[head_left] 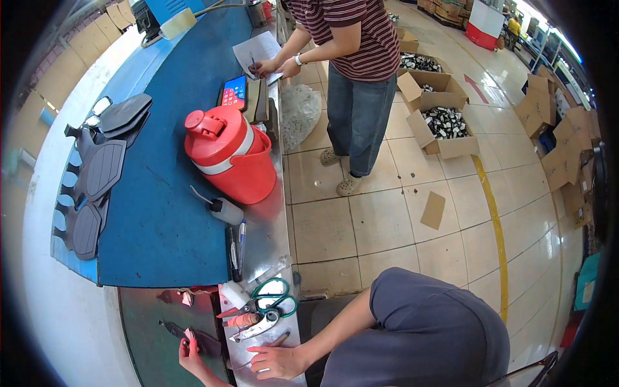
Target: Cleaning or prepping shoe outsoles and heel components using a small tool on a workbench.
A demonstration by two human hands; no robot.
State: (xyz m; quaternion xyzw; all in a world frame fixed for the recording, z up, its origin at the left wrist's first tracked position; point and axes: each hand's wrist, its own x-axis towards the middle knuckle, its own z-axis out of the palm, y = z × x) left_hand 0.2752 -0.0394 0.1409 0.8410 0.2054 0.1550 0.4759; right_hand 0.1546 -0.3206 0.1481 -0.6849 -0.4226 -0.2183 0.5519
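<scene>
At the lower left, my left hand [192,362] is closed, with its raised fingers at the edge of a dark, flat moulded part [207,344] above a dark green surface [145,335]. A small pale pink patch shows at the fingertips; I cannot make out what it is. My right hand [276,363] rests on the metal ledge [293,322], fingers spread, beside a thin metal rod or blade [244,366]. Just beyond it lie a brownish tool handle [279,340], white-handled snips [258,327], green-handled scissors [274,298] and an orange-wrapped tool [242,320].
On the blue bench [155,219] stand a red jug [222,155], a squeeze bottle [227,211], pens [241,248] and a phone [235,92]. Dark moulded parts [97,168] lie left. Another person [361,77] writes on paper [258,50]. Cartons of small parts [445,122] stand right.
</scene>
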